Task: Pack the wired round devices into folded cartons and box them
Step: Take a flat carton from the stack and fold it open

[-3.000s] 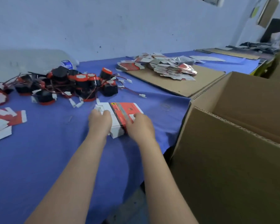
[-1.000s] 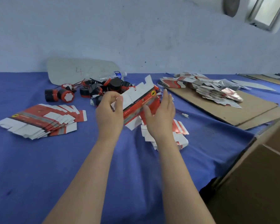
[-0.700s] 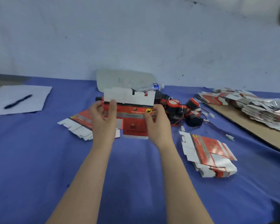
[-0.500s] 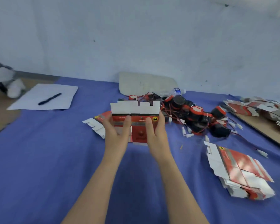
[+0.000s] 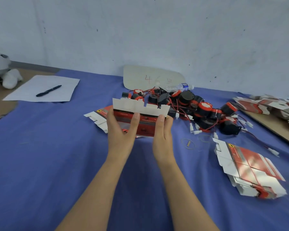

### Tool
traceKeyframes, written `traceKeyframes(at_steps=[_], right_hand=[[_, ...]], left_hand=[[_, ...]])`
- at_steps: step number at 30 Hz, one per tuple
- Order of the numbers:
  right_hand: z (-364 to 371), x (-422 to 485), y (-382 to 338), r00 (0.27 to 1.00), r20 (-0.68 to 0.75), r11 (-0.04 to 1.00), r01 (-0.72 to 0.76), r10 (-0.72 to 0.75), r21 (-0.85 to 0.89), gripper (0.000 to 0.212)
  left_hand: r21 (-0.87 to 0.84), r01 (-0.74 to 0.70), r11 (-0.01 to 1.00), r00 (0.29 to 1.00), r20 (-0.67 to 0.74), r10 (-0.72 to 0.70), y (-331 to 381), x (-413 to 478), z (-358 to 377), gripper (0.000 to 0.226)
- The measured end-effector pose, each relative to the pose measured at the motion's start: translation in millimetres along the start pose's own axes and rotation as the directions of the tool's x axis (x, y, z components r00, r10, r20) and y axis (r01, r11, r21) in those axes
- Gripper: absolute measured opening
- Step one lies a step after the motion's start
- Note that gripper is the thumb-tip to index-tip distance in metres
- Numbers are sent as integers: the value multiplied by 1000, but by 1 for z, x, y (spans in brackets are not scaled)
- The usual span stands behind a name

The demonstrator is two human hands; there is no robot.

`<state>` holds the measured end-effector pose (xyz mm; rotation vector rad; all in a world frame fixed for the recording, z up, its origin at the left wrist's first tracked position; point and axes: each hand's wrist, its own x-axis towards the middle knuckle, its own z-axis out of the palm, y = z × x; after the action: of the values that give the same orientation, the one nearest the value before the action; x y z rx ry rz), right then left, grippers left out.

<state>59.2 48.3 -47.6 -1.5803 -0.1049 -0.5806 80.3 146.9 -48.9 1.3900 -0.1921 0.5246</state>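
Nearest on the blue bench [image 5: 40,164], off to the right and well apart from the hands, lies a stack of flat cartons [image 5: 249,169]. Farther in, both hands hold a single carton [image 5: 143,120] clear of the bench. The left hand [image 5: 122,130] grips its left end, thumb on the printed red face and fingers behind. The right hand [image 5: 163,132] grips the right end the same way. The carton stands on edge facing the person, with its long axis running left to right between the hands and its white notched flaps uppermost. It looks flat and not yet opened, so the next step is probably to squeeze the two ends toward each other until it pops into a sleeve. Just behind the left hand lies a second spread of flat cartons [image 5: 97,115]. Beyond the carton and to its right sits the tangle of wired round devices [image 5: 200,109]. This pile is nearer the right hand, so that hand seems the one to fetch a device.
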Motion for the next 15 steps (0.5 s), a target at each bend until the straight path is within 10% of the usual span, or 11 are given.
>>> traceKeyframes(at_steps=[15], right_hand=[[4, -5, -2, 996, 39, 996, 87, -86, -29, 15]], left_hand=[[24, 84, 996, 994, -78, -82, 2, 0, -3, 49]])
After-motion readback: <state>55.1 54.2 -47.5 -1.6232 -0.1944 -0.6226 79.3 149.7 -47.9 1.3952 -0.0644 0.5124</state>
